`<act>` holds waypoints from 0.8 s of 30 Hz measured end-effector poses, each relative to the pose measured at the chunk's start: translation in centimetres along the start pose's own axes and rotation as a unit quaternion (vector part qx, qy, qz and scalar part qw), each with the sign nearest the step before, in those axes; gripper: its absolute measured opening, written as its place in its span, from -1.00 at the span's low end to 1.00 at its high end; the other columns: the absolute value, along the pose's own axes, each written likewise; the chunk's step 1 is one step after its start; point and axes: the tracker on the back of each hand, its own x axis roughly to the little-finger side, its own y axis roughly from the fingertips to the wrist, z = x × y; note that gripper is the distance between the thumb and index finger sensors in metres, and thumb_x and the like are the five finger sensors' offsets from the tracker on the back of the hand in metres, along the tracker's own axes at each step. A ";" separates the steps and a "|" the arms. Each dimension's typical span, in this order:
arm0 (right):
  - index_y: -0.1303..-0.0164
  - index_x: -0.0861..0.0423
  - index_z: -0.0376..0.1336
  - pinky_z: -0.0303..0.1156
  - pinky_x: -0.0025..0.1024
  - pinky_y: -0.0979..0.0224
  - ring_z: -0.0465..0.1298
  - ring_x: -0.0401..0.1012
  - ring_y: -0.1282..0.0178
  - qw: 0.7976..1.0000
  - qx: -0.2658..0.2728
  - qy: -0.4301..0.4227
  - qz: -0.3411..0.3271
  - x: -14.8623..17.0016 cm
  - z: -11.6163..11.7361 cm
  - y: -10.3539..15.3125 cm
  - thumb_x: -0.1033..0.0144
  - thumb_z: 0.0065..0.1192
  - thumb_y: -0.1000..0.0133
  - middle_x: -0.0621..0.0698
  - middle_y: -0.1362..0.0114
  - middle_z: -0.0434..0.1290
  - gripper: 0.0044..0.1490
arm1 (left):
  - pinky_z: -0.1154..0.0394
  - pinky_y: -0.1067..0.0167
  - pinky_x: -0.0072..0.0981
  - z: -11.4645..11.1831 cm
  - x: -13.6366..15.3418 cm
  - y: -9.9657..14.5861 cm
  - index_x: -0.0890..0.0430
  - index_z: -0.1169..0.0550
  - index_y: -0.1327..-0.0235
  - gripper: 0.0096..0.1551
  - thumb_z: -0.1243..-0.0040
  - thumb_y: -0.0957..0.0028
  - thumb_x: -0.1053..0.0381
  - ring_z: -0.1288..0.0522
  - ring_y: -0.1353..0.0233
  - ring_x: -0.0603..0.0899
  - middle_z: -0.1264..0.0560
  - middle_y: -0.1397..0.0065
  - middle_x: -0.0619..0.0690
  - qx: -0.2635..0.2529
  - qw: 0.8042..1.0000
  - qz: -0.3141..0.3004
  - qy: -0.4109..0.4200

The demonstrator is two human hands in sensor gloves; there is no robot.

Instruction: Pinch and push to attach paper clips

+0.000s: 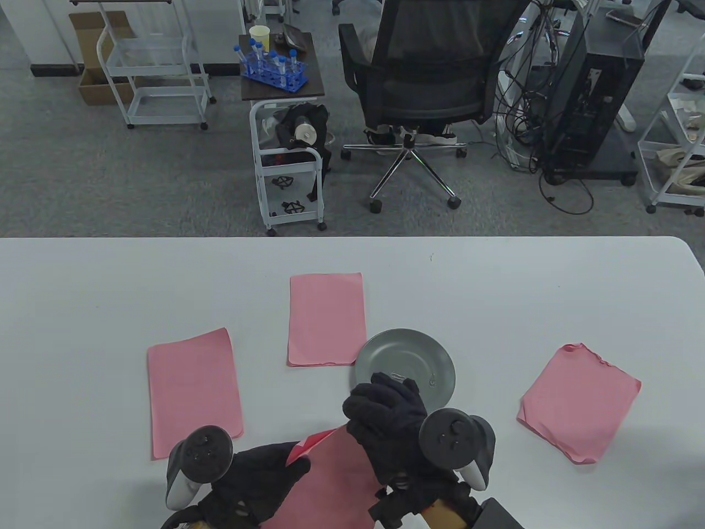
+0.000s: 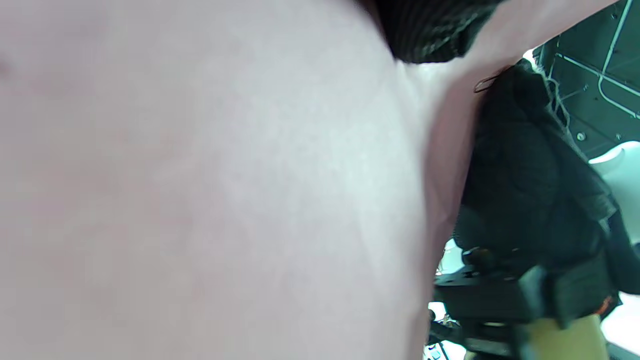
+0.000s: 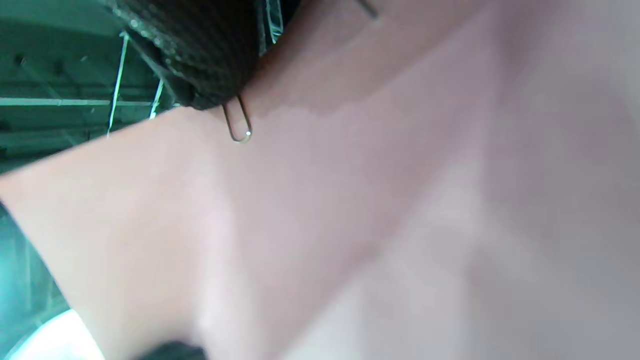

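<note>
I see the paper clip [image 3: 238,124] in the right wrist view, its rounded loop poking out from under my gloved fingertips [image 3: 200,55] and lying against the edge of the pink paper [image 3: 320,200]. The same clip shows as a thin dark wire [image 2: 487,82] at the sheet's edge in the left wrist view. My right hand [image 1: 388,424] pinches the clip against the paper, fingers pressed together over it. In the table view this sheet [image 1: 336,485] is lifted at the near edge of the table [image 1: 110,286], between both hands.

My left hand [image 1: 259,479] grips the sheet's left corner, where the paper folds up and shows a brighter red underside; the fingers are closed on that corner, though I cannot tell exactly how each one lies.

Just beyond my right hand sits a grey metal plate [image 1: 418,352] with a few loose clips [image 1: 401,378] on it, partly hidden by my fingers. Three more pink sheets lie flat on the table: one to the left [image 1: 193,391], one beyond the plate, its near right corner touching the plate's rim [image 1: 326,318], and a stack with a crumpled far corner on the right [image 1: 578,402], well apart from the plate.
</note>
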 end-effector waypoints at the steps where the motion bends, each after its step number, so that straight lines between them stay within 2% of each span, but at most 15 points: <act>1: -0.11 -0.11 0.30 -0.29 0.38 -0.54 0.06 0.19 -0.59 1.000 0.000 0.026 -0.009 -0.3 0.2 0.1 0.13 0.27 0.02 0.05 -0.47 0.30 -0.53 | -0.37 -0.44 0.18 0.0 0.1 0.0 -0.07 -0.66 -0.10 -0.57 -0.23 0.01 -0.10 -0.72 -0.09 0.05 -0.74 0.02 -0.13 0.000 1.000 0.001 0.004; 5: -0.12 -0.11 0.31 -0.30 0.39 -0.54 0.04 0.22 -0.60 0.993 0.008 0.114 -0.027 -0.9 0.7 0.5 0.13 0.27 0.01 0.09 -0.52 0.26 -0.53 | -0.37 -0.44 0.18 0.3 0.6 0.0 -0.06 -0.66 -0.10 -0.57 -0.23 0.00 -0.10 -0.72 -0.09 0.05 -0.74 0.03 -0.13 -0.004 1.000 0.013 0.013; 7: -0.15 -0.12 0.31 -0.31 0.40 -0.53 0.00 0.25 -0.61 0.987 -0.036 0.155 0.000 -0.6 1.4 0.3 0.07 0.26 0.03 0.13 -0.57 0.21 -0.48 | -0.37 -0.43 0.18 0.7 1.0 0.0 -0.05 -0.66 -0.10 -0.57 -0.23 0.00 -0.10 -0.72 -0.08 0.05 -0.74 0.03 -0.12 -0.015 0.999 0.023 0.027; 8: -0.22 -0.12 0.27 -0.31 0.40 -0.52 -0.02 0.27 -0.61 0.986 -0.048 0.161 0.009 -0.5 1.5 0.3 0.02 0.24 0.04 0.15 -0.60 0.15 -0.41 | -0.37 -0.43 0.19 0.9 1.1 -0.1 -0.03 -0.67 -0.10 -0.56 -0.24 0.00 -0.10 -0.72 -0.08 0.06 -0.74 0.03 -0.11 -0.016 0.999 0.032 0.029; 9: -0.37 -0.13 0.12 -0.34 0.40 -0.51 -0.09 0.27 -0.62 0.984 -0.066 0.162 0.030 -0.2 1.7 0.3 -0.08 0.23 0.07 0.18 -0.64 0.01 -0.22 | -0.36 -0.43 0.21 1.2 1.3 -0.2 -0.03 -0.67 -0.11 -0.56 -0.25 0.00 -0.10 -0.73 -0.10 0.07 -0.75 0.02 -0.10 -0.006 0.999 0.049 0.018; 10: -0.47 -0.05 -0.10 -0.37 0.39 -0.52 -0.16 0.25 -0.63 0.986 -0.067 0.147 0.037 0.0 1.6 0.3 -0.14 0.21 0.08 0.19 -0.66 -0.15 -0.01 | -0.34 -0.44 0.21 1.6 1.5 -0.2 -0.05 -0.65 -0.14 -0.56 -0.23 -0.02 -0.11 -0.72 -0.13 0.06 -0.74 -0.02 -0.12 0.011 0.998 0.056 -0.002; 11: -0.48 -0.01 -0.25 -0.37 0.37 -0.52 -0.18 0.24 -0.62 0.992 -0.038 0.110 0.045 0.3 0.9 0.4 -0.17 0.19 0.09 0.18 -0.65 -0.22 0.10 | -0.34 -0.45 0.21 1.9 1.6 0.0 -0.06 -0.64 -0.15 -0.55 -0.22 -0.03 -0.12 -0.71 -0.15 0.07 -0.73 -0.04 -0.12 -0.002 0.998 0.063 -0.012; 12: -0.47 0.01 -0.29 -0.36 0.36 -0.52 -0.18 0.23 -0.62 0.994 -0.032 0.094 0.048 0.5 0.6 0.4 -0.18 0.18 0.08 0.18 -0.65 -0.24 0.13 | -0.34 -0.44 0.21 2.2 1.7 0.1 -0.06 -0.65 -0.14 -0.55 -0.23 -0.01 -0.12 -0.71 -0.16 0.07 -0.74 -0.04 -0.12 -0.014 0.997 0.071 -0.012; 15: -0.46 0.04 -0.31 -0.31 0.36 -0.53 -0.13 0.23 -0.61 0.992 -0.012 -0.076 0.102 2.2 -1.4 0.9 -0.16 0.18 0.07 0.18 -0.64 -0.21 0.14 | -0.33 -0.45 0.22 3.9 2.2 1.1 -0.09 -0.63 -0.17 -0.54 -0.22 -0.02 -0.14 -0.69 -0.22 0.09 -0.71 -0.11 -0.12 -0.073 0.994 0.068 0.049; 16: -0.46 0.06 -0.30 -0.26 0.36 -0.54 -0.07 0.22 -0.61 0.981 -0.025 -0.148 0.123 3.1 -1.5 1.3 -0.14 0.20 0.06 0.17 -0.64 -0.16 0.13 | -0.34 -0.44 0.21 4.4 2.3 1.5 -0.08 -0.63 -0.17 -0.54 -0.23 -0.02 -0.14 -0.69 -0.22 0.09 -0.72 -0.10 -0.11 -0.093 0.989 0.055 0.098; 18: -0.45 0.09 -0.29 -0.15 0.35 -0.54 0.05 0.22 -0.58 0.969 -0.068 -0.190 0.141 4.0 -0.6 2.1 -0.13 0.22 0.06 0.18 -0.62 -0.07 0.14 | -0.34 -0.44 0.21 4.6 2.3 1.6 -0.08 -0.63 -0.17 -0.53 -0.23 -0.02 -0.14 -0.69 -0.22 0.09 -0.72 -0.11 -0.11 -0.088 0.984 0.031 0.153; 21: -0.46 0.12 -0.32 -0.05 0.32 -0.54 0.14 0.20 -0.56 0.936 -0.199 -0.242 0.159 4.6 1.9 3.7 -0.20 0.18 0.02 0.19 -0.62 -0.03 0.16 | -0.33 -0.45 0.22 3.3 1.8 1.3 -0.08 -0.62 -0.19 -0.53 -0.22 -0.03 -0.14 -0.68 -0.24 0.10 -0.71 -0.13 -0.11 -0.045 0.981 0.015 0.190; 22: -0.47 0.13 -0.31 -0.03 0.31 -0.54 0.17 0.19 -0.54 0.927 -0.214 -0.265 0.156 4.4 2.3 3.9 -0.20 0.18 0.01 0.19 -0.61 0.00 0.16 | -0.33 -0.45 0.21 2.8 1.6 1.2 -0.08 -0.62 -0.19 -0.53 -0.22 -0.03 -0.14 -0.68 -0.25 0.10 -0.71 -0.13 -0.12 -0.038 0.982 0.014 0.183; 23: -0.46 0.13 -0.24 0.05 0.27 -0.54 0.27 0.16 -0.49 0.924 -0.210 -0.279 0.158 3.9 2.3 3.9 -0.16 0.21 0.01 0.17 -0.57 0.11 0.11 | -0.33 -0.45 0.22 2.2 1.4 1.1 -0.09 -0.62 -0.19 -0.53 -0.22 -0.03 -0.14 -0.68 -0.25 0.09 -0.71 -0.14 -0.12 -0.030 0.984 0.016 0.172; 24: -0.45 0.13 -0.16 0.14 0.22 -0.52 0.37 0.12 -0.42 0.930 -0.192 -0.274 0.150 3.5 1.9 3.8 -0.09 0.23 0.01 0.14 -0.51 0.23 0.03 | -0.33 -0.45 0.21 1.5 1.2 1.0 -0.09 -0.61 -0.19 -0.52 -0.22 -0.02 -0.15 -0.68 -0.26 0.09 -0.71 -0.15 -0.12 -0.015 0.986 0.015 0.163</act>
